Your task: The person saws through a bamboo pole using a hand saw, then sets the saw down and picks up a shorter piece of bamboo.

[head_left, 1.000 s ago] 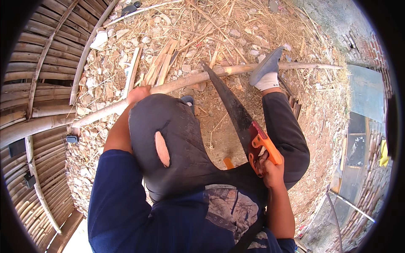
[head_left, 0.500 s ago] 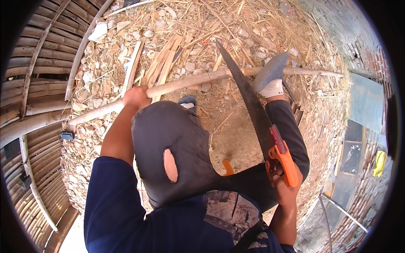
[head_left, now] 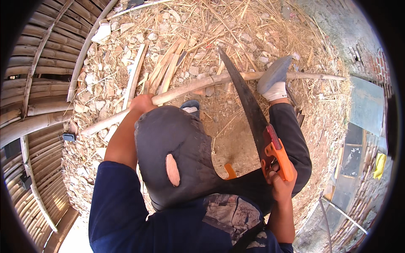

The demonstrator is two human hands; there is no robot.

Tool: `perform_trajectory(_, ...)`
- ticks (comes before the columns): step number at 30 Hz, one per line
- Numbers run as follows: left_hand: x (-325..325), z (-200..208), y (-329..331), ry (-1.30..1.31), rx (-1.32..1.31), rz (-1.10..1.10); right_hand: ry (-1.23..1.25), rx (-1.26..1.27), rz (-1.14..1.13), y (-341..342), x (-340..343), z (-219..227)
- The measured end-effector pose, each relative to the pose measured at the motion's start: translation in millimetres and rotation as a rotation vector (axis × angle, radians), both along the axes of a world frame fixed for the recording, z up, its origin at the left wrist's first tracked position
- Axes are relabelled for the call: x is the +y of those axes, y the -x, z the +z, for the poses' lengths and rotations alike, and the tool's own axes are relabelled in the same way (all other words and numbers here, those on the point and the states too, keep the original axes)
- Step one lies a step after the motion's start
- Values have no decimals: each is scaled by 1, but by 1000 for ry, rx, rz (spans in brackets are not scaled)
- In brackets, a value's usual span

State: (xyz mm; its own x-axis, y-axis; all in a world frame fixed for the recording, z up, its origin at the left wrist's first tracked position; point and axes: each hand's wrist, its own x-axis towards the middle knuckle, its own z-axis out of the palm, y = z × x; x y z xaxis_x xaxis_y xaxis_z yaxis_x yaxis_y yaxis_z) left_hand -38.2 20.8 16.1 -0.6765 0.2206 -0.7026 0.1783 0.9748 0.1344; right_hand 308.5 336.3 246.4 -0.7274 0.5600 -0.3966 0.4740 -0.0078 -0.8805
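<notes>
A long pale bamboo pole (head_left: 198, 86) lies across the straw-strewn ground. My left hand (head_left: 142, 103) grips it to the left of the cut. My right hand (head_left: 280, 183) is closed on the orange handle of a handsaw (head_left: 247, 103), whose dark blade slants across the pole. My right foot in a grey shoe (head_left: 274, 76) presses on the pole just right of the blade. My left shoe (head_left: 190, 106) shows below the pole. A dark hood (head_left: 173, 152) over my head hides the ground in front of me.
Split bamboo strips (head_left: 166, 69) lie beyond the pole among stones and straw. A curved bamboo wall (head_left: 33, 97) runs along the left. An orange tool part (head_left: 230, 170) lies by my knee. A brick wall and metal frame (head_left: 358, 139) stand on the right.
My right hand has drawn the saw handle back and down toward my body, and the blade now stands steeper across the pole. My left hand has kept its grip on the pole.
</notes>
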Motion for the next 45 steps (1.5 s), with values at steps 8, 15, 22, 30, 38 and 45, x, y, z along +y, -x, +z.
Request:
perform_trajectory(8,-33,-66,-8,-239,-47,-3,10,-8,-71,-19,-4,1)
perform_trajectory(15,-109,-176,-91,-259,87,183,62,9,-59,-16,-10,1)
perform_trajectory(22,-129,-116,-150,-211,293,521,10,99,-46,-27,-8,15)
perform_trajectory(30,-161,45,-155,-137,300,535,-73,350,-129,-23,-28,46)
perform_trajectory(38,-174,74,-180,-198,434,512,-109,630,-81,-39,-10,103)
perform_trajectory(45,-185,99,-212,-226,462,623,-71,768,-66,26,28,136)
